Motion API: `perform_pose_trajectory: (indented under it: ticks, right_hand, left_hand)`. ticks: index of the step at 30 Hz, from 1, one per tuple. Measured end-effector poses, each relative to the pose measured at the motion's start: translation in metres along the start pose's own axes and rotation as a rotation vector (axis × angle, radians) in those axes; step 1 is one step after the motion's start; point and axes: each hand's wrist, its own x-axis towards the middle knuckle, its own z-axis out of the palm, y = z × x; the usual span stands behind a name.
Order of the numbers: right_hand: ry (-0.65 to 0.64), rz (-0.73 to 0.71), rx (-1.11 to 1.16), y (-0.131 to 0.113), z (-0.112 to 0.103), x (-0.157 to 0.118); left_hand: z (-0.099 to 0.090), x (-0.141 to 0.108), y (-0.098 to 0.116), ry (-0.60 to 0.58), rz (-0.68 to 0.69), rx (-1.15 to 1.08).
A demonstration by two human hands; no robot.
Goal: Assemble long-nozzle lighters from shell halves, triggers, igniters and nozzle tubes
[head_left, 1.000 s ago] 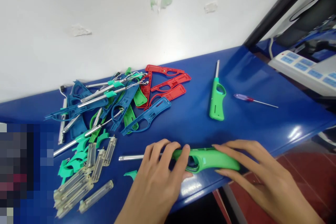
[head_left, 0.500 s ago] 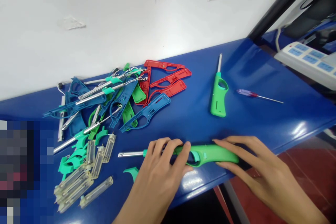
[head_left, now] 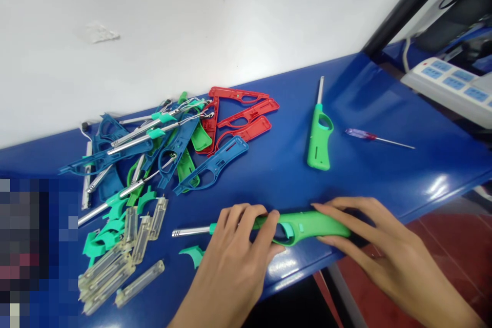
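Observation:
A green long-nosed lighter (head_left: 319,224) lies lengthwise near the table's front edge, its metal tube pointing left. My left hand (head_left: 240,246) is wrapped over its front part, around the trigger opening. The thumb and fingers of my right hand (head_left: 372,241) pinch the rounded handle end from both sides. Just left of my left hand rests a loose teal trigger piece (head_left: 194,254). Another green lighter (head_left: 319,143) stands apart farther back, tube pointing away, beside a screwdriver (head_left: 361,134) with a purple clear handle.
On the left is a pile of blue shell halves (head_left: 219,161), red shell halves (head_left: 251,111), metal tubes with wires (head_left: 130,142) and teal pieces. Several clear fuel tanks (head_left: 140,283) lie in front. A white power strip (head_left: 449,82) is at the right, past the blue table (head_left: 384,179).
The view has shifted slightly. Both hands keep their hold on the green lighter, with almost no movement.

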Motion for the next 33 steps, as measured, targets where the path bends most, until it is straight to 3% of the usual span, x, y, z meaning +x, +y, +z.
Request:
perform_pose_trajectory:
  ticks: [14, 19, 24, 33]
  right_hand:
    - [0.014, -0.059, -0.043, -0.001, -0.002, 0.005]
    - [0.029, -0.078, -0.115, 0.000, 0.004, 0.004]
    - [0.043, -0.084, -0.153, 0.000, 0.011, 0.000]
    - [0.089, -0.140, -0.215, -0.003, 0.015, 0.002]
  left_hand:
    - [0.002, -0.001, 0.004, 0.021, -0.011, 0.039]
    - [0.009, -0.005, 0.010, 0.093, -0.051, 0.095]
    - [0.015, -0.007, 0.008, 0.162, -0.016, 0.136]
    - [0.015, -0.012, 0.001, 0.183, 0.035, 0.207]
